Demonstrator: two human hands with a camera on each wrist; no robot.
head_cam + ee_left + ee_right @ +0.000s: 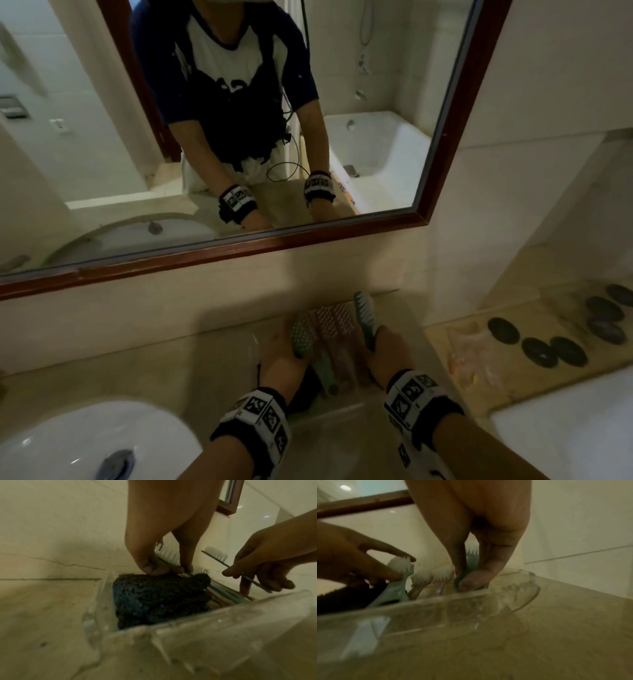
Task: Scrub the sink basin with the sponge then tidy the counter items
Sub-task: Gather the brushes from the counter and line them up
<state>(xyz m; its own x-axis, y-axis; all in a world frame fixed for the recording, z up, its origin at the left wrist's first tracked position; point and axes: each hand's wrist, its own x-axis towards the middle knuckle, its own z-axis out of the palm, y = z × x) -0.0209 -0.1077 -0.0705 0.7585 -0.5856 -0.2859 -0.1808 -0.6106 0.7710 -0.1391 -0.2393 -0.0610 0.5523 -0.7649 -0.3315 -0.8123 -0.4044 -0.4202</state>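
Both hands are in the clear tray, each on a toothbrush.

The right hand point(476, 555) pinches a green toothbrush point(471, 558) upright over the clear tray point(471, 601); the left hand point(359, 561) fingers another green toothbrush point(397, 582), two pinkish toothbrushes point(426, 580) lying between, mirror frame point(363, 505) behind.

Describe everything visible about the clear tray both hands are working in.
The clear tray is a shallow, see-through plastic container with a low, scuffed, cloudy rim, sitting flat on the beige counter against the back wall, right of the white sink. A dark blue-black sponge fills its left end; pink and green toothbrushes lie beside it, bristles toward the wall. The left hand pinches one green brush by the sponge, the right hand holds another above the tray.
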